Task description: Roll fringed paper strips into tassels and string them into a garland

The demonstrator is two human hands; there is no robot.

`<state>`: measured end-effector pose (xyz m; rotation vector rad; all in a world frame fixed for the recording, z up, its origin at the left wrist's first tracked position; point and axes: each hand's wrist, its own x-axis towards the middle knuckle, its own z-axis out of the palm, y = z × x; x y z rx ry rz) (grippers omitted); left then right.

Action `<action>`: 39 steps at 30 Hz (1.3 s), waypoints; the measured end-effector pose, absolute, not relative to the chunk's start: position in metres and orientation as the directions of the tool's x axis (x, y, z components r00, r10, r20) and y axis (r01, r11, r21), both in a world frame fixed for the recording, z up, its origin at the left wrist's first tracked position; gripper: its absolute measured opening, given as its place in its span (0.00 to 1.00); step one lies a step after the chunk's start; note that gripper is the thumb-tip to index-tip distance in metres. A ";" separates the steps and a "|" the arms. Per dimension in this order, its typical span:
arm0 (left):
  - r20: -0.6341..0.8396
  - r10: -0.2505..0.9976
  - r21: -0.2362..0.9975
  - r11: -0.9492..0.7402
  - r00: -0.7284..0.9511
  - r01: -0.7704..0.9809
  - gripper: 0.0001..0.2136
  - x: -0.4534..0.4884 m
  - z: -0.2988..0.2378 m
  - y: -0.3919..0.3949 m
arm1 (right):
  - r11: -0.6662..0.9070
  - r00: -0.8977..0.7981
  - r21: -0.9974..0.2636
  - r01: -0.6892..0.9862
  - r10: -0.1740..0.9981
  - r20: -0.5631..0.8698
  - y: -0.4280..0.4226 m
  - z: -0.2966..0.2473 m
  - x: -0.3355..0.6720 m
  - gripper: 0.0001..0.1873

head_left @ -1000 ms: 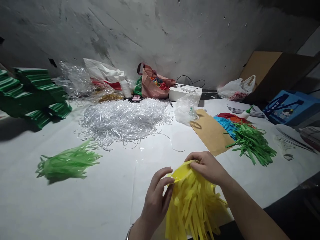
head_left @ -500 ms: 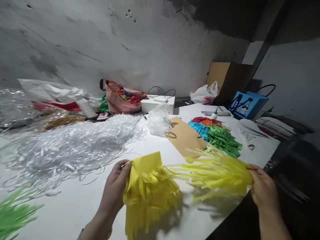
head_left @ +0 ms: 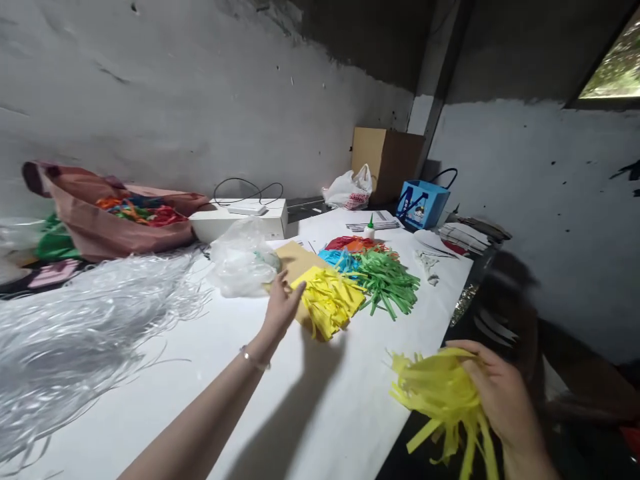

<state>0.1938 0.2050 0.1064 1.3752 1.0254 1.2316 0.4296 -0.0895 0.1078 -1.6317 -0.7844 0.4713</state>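
My left hand (head_left: pixel 280 307) reaches out over the white table (head_left: pixel 320 400), its fingers at the edge of a yellow paper fringe (head_left: pixel 330 300) lying on a brown paper sheet (head_left: pixel 293 257). Whether the fingers still grip that fringe is unclear. My right hand (head_left: pixel 500 393) is closed on a second bunch of yellow fringe (head_left: pixel 440 393), held at the table's near right edge with strips hanging down. Beside the laid-down yellow piece lie a green fringe (head_left: pixel 387 280), a blue one (head_left: pixel 335 259) and a red-orange one (head_left: pixel 355 243).
A heap of clear plastic strips (head_left: pixel 85 320) covers the left. A clear plastic bag (head_left: pixel 240 260), pink bag of coloured bits (head_left: pixel 115 220), white box (head_left: pixel 235 220), glue bottle (head_left: pixel 369 228), blue bag (head_left: pixel 423 203) and cardboard box (head_left: pixel 385 157) stand further back.
The yellow fringe came apart into two bunches. My left hand carried one forward onto the brown sheet beside the green fringe; my right hand drew the other back to the table's right edge. View swung right.
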 end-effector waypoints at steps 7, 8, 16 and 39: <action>0.413 0.483 0.720 -0.692 0.772 0.048 0.17 0.151 0.133 0.066 | 0.373 0.071 -0.666 0.645 0.839 0.539 -0.032 0.147 0.331 0.18; 0.444 0.514 0.677 -0.729 0.734 0.100 0.13 0.140 0.134 0.059 | 0.454 -0.015 -0.616 0.643 0.812 0.583 -0.026 0.151 0.316 0.19; 0.727 0.493 0.170 -0.804 0.478 0.570 0.17 0.013 0.114 0.031 | 0.533 -0.177 -0.431 0.728 0.753 0.633 0.009 0.122 0.191 0.39; 0.348 0.937 0.927 -0.341 -0.019 0.154 0.12 -0.050 0.041 0.003 | 0.765 -0.232 -0.297 0.571 0.497 0.836 0.040 0.073 0.108 0.17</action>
